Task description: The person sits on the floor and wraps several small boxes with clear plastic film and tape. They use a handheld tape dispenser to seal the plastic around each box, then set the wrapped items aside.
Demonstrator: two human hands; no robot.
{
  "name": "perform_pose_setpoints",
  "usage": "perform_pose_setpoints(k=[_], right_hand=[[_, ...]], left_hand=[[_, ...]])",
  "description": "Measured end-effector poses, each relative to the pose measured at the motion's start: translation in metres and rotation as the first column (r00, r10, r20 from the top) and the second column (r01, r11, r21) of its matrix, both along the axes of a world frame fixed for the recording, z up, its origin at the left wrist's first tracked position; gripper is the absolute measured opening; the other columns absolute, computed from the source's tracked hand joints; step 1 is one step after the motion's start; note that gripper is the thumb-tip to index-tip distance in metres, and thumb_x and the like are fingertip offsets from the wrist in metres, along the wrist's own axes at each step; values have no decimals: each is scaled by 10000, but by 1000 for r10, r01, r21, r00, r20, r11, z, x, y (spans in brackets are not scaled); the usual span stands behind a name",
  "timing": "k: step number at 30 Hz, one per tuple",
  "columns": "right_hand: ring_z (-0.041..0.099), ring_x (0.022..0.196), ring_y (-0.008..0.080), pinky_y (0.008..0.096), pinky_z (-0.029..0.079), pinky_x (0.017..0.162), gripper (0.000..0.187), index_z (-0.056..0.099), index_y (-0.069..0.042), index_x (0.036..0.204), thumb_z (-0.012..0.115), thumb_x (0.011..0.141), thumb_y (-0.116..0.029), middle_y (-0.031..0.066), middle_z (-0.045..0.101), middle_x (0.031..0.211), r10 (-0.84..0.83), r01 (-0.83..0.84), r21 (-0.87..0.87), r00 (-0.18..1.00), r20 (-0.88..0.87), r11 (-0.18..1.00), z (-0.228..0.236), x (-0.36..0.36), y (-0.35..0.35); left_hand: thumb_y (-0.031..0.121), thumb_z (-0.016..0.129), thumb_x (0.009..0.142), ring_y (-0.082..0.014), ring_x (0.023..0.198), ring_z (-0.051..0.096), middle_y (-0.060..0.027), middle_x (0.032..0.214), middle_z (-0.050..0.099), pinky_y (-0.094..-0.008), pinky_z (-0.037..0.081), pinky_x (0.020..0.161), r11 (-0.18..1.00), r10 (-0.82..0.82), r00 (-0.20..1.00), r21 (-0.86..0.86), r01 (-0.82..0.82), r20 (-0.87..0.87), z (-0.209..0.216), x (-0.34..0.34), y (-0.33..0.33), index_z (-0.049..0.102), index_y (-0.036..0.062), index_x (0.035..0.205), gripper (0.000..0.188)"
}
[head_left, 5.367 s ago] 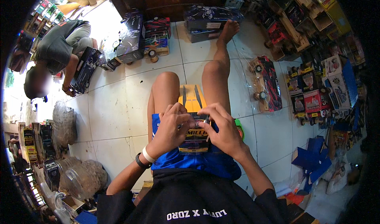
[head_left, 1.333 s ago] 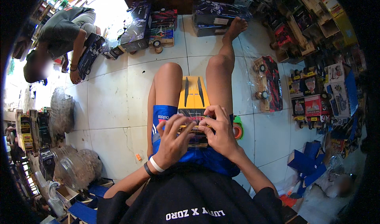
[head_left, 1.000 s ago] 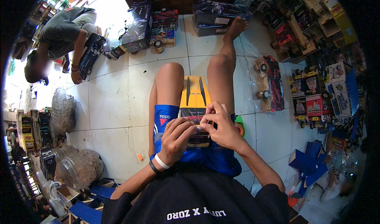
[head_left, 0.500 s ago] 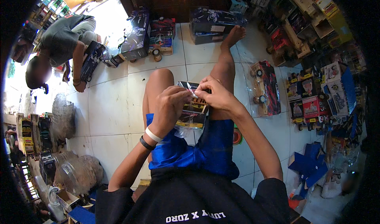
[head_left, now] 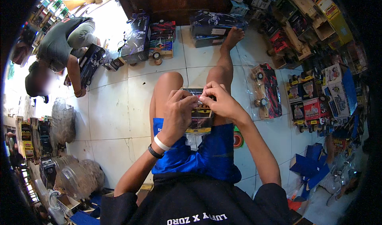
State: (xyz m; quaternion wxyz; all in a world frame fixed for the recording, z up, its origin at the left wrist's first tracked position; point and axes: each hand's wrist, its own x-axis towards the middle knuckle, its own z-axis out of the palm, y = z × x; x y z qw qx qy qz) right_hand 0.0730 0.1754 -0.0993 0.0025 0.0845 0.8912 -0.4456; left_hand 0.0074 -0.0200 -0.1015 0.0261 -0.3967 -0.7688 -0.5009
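Observation:
A dark printed box-shaped toy truck point(head_left: 199, 123), with yellow along its lower edge, rests between my thighs. Clear plastic wrap point(head_left: 193, 140) shows below its near edge. Over the far part of the truck, my left hand point(head_left: 179, 107) has thumb and forefinger pinched together, apparently on a fold of this wrap. Right beside it, my right hand point(head_left: 219, 100) pinches at the same spot, fingertips almost touching the left ones. What lies exactly between the fingertips is small and partly hidden. My hands cover part of the truck's top and left side.
Wooden toy trucks point(head_left: 267, 90) lie on the white tile floor point(head_left: 113, 117) to the right, with more stacked beyond. Black boxes point(head_left: 135, 40) stand ahead. At the far left another person point(head_left: 59, 42) bends over a dark toy truck point(head_left: 90, 64). Plastic rolls point(head_left: 79, 173) sit lower left.
Both hands and the truck have shifted slightly right and nearer in view. My fingertips stay pinched close together. The other person's head and arms have moved a little.

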Motion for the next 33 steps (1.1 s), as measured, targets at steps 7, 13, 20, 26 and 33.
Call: perform_pose_setpoints(k=[7, 13, 20, 26, 33], right_hand=[[569, 1112, 334, 441, 453, 1004, 135, 762, -51, 924, 794, 913, -182, 111, 648, 1124, -154, 187, 163, 969, -194, 969, 9, 19, -26], [610, 1026, 314, 442, 496, 913, 136, 768, -61, 995, 814, 873, -99, 89, 667, 1056, -119, 264, 273, 884, -453, 925, 12, 34, -43], [646, 1054, 276, 430, 506, 898, 218, 784, -91, 1062, 824, 851, -121, 45, 685, 1105, 52, 202, 464, 876, -479, 863, 16, 41, -38], [618, 1170, 339, 441, 505, 1042, 427, 702, -37, 1234, 825, 826, -1, 112, 690, 1213, 0, 99, 281, 944, -331, 955, 28, 35, -28], [625, 1182, 318, 423, 503, 1053, 533, 656, -38, 1333, 826, 830, 1, 132, 702, 1211, -54, 72, 76, 973, -223, 994, 27, 28, -16]], left_hand=[[-80, 727, 806, -352, 1036, 609, -169, 1079, 623, -427, 511, 899, 997, 10, 997, -71, -4, 76, 1, 3, -5, 771, 4, 1020, 234], [-38, 724, 821, -379, 1081, 585, -185, 1110, 599, -470, 488, 940, 996, 62, 998, -63, -64, -31, -1, 10, -4, 752, 4, 1008, 194], [17, 723, 839, -353, 1113, 549, -122, 1124, 621, -464, 394, 954, 989, 82, 996, -124, -84, -26, 3, 8, 3, 699, 47, 942, 110], [26, 757, 805, -338, 1184, 565, -119, 1173, 647, -462, 401, 1006, 982, -138, 989, -134, 129, -58, 7, -7, -10, 663, 65, 1215, 422], [18, 763, 784, -351, 990, 669, -126, 986, 717, -432, 507, 837, 925, -281, 960, -264, 274, 12, 11, -43, 5, 722, 73, 1113, 337]])
